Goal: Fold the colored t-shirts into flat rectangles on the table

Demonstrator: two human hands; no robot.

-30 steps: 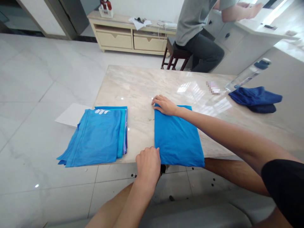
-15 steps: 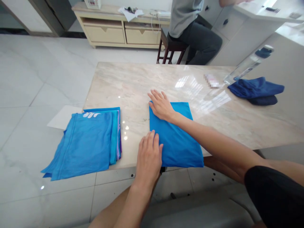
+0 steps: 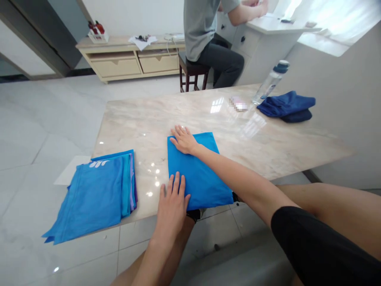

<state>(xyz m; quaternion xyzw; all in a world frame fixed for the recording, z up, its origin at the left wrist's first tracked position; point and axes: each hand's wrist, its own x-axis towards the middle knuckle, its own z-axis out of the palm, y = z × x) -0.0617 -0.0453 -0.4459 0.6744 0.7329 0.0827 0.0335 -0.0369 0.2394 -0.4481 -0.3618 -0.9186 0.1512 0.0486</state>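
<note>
A bright blue folded cloth (image 3: pixel 202 180) lies flat on the marble-patterned table (image 3: pixel 149 115), its near edge reaching the table's front edge. My right hand (image 3: pixel 183 141) rests flat on its far left corner, fingers spread. At the cloth's near left edge is my left hand (image 3: pixel 172 200), fingers apart, the thumb side touching the fabric. To the left sits a stack of folded clothes (image 3: pixel 99 192) in blue, teal and purple, with a white print on the top piece; part of it hangs over the table edge.
A clear bottle (image 3: pixel 269 85) with a dark blue cap stands at the back right, beside a crumpled navy cloth (image 3: pixel 287 106) and a blurred pinkish item (image 3: pixel 238 104). Beyond the table a person in grey (image 3: pixel 202 31) sits on a dark stool (image 3: pixel 193 71) near a low cabinet (image 3: pixel 119 65).
The view has swung to the right and tilted, so everything sits further left. Both hands stay at the blue cloth's left side; my left hand's fingers are more spread.
</note>
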